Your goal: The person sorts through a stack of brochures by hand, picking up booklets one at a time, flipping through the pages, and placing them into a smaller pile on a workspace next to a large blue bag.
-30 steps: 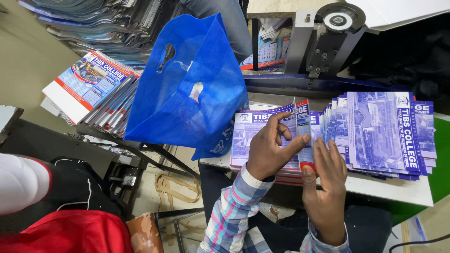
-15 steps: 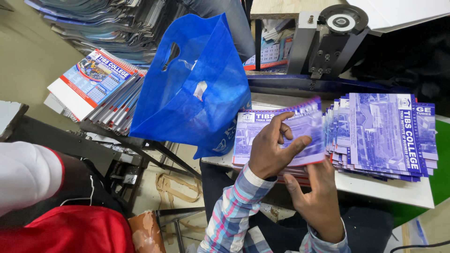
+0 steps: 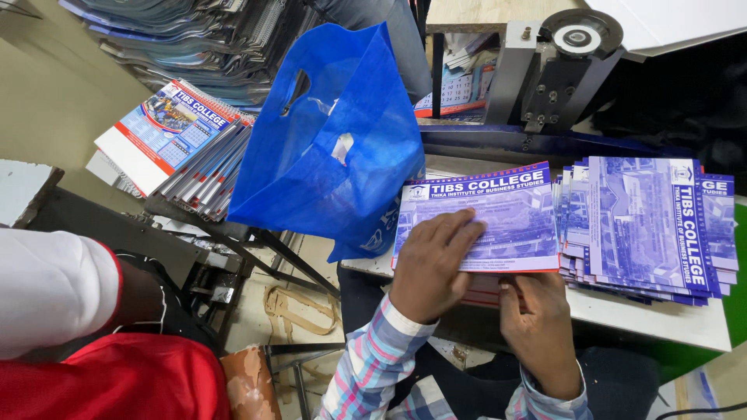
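A purple and white printed sheet (image 3: 510, 206) lies flat on top of a pile at the table's near edge. My left hand (image 3: 432, 264) rests palm down on the sheet's near left part, fingers spread. Just to its right is my right hand (image 3: 537, 323), at the sheet's near edge with its fingertips tucked under that edge. To the right of the sheet lies a fanned stack of the same purple sheets (image 3: 654, 225). Both my sleeves are plaid.
A blue carrier bag (image 3: 334, 148) hangs open left of the sheets. Spiral-bound calendars (image 3: 175, 136) are stacked at the left, more printed matter above them. A grey machine with a round black knob (image 3: 576, 47) stands behind the table. Another person's white sleeve (image 3: 50, 288) shows at lower left.
The sheet that my hands held tilted up now lies flat on the pile. My left hand has flattened on it and my right hand has dropped to its near edge.
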